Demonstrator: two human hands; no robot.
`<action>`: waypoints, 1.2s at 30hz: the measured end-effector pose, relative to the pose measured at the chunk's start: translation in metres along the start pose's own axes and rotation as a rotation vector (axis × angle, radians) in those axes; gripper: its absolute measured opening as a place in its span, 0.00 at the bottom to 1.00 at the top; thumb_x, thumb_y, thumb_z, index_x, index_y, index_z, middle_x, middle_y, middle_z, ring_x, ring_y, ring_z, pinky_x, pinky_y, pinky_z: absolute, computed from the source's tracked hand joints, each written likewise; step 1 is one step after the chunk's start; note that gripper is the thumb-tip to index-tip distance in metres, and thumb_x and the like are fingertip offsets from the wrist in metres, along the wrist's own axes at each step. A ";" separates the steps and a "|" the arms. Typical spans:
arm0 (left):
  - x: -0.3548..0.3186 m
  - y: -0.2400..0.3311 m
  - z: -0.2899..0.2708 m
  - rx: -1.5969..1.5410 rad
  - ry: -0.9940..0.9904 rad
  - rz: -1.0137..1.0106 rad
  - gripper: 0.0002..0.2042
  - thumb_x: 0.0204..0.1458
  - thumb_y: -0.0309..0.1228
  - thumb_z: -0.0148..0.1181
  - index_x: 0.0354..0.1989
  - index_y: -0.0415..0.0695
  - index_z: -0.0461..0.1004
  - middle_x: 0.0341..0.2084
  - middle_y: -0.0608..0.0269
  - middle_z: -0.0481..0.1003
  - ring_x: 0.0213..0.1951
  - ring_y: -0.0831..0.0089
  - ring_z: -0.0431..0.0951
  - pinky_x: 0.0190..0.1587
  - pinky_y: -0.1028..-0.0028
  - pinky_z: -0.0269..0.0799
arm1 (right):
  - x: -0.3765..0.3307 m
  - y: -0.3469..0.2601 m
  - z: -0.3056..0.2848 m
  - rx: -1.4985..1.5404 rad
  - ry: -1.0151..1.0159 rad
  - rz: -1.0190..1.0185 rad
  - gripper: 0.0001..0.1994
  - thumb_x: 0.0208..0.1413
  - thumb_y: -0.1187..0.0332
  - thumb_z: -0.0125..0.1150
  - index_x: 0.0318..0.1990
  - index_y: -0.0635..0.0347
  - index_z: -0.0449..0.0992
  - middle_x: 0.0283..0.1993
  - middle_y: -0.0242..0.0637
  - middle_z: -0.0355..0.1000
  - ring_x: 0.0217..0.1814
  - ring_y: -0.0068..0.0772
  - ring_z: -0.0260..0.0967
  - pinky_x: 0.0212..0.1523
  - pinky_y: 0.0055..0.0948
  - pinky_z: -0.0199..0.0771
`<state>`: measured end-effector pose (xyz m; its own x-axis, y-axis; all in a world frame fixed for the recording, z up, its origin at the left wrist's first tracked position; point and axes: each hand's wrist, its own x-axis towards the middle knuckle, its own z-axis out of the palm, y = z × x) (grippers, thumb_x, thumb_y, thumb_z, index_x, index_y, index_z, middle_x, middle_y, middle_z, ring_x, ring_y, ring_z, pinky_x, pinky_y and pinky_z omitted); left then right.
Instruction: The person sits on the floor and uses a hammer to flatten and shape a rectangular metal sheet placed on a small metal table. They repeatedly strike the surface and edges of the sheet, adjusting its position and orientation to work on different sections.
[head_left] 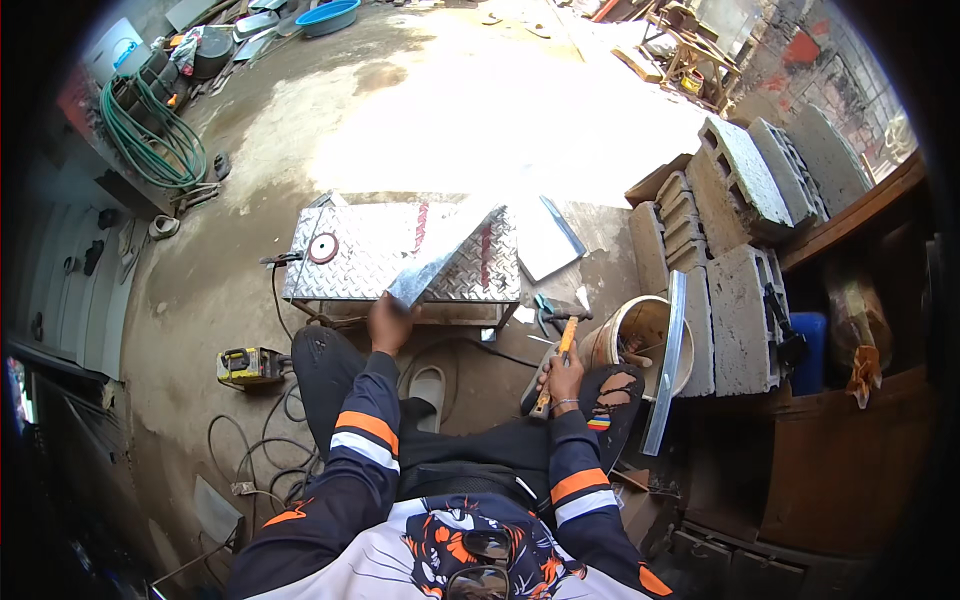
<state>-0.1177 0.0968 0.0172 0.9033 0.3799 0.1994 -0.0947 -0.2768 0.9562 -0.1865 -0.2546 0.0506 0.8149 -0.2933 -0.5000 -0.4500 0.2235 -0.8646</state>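
My left hand (390, 325) is closed on the near end of a bent strip of shiny sheet metal (440, 265). The strip slants up to the right over a low bench (370, 272) topped with diamond plate; glare washes out its far end. In my right hand (563, 380), above my right knee, is a hammer (569, 338) with a yellow and black handle, gripped partway along, its head upward. Beside the hammer head lies a teal-handled tool (546, 306), partly hidden. On the bench's left part rests a red-rimmed disc (323, 248), near a dark clamp (283, 259) on a cable.
To the right stands a bucket (600, 345) with a long metal strip (668, 360) leaning across it. Concrete blocks (740, 320) are stacked beyond. A pale sheet (548, 245) lies right of the bench. Cables (265, 450) and a yellow-black box (250, 366) sit at left.
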 end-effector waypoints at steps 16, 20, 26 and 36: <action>-0.001 -0.042 -0.003 0.066 -0.110 -0.143 0.19 0.40 0.30 0.78 0.30 0.41 0.69 0.25 0.60 0.75 0.30 0.75 0.71 0.36 0.70 0.73 | -0.007 -0.181 0.137 -0.974 -0.069 -1.056 0.36 0.63 0.70 0.52 0.77 0.45 0.46 0.25 0.55 0.74 0.28 0.59 0.75 0.31 0.54 0.73; 0.001 -0.040 0.000 0.000 -0.112 -0.102 0.19 0.40 0.30 0.78 0.30 0.41 0.69 0.24 0.60 0.75 0.30 0.75 0.71 0.36 0.69 0.73 | 0.031 -0.187 0.146 -1.202 -0.107 -1.046 0.36 0.62 0.70 0.51 0.77 0.44 0.46 0.25 0.58 0.74 0.28 0.61 0.75 0.31 0.55 0.74; -0.004 -0.030 -0.005 0.110 -0.118 -0.101 0.19 0.39 0.30 0.78 0.31 0.40 0.70 0.26 0.58 0.75 0.30 0.73 0.72 0.37 0.69 0.73 | 0.003 -0.193 0.146 -0.932 -0.080 -1.128 0.34 0.62 0.70 0.51 0.76 0.46 0.50 0.28 0.60 0.75 0.29 0.61 0.76 0.30 0.55 0.75; -0.007 -0.015 -0.012 0.201 -0.218 -0.126 0.24 0.44 0.26 0.73 0.52 0.39 0.75 0.42 0.60 0.82 0.44 0.74 0.80 0.50 0.70 0.75 | -0.020 -0.194 0.145 -0.945 -0.077 -1.082 0.34 0.63 0.69 0.51 0.76 0.45 0.51 0.22 0.55 0.72 0.25 0.60 0.73 0.28 0.53 0.72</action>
<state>-0.1274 0.1094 0.0039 0.9730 0.2305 0.0107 0.0887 -0.4165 0.9048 -0.0629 -0.1574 0.2358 0.9104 0.1398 0.3893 0.3471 -0.7704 -0.5348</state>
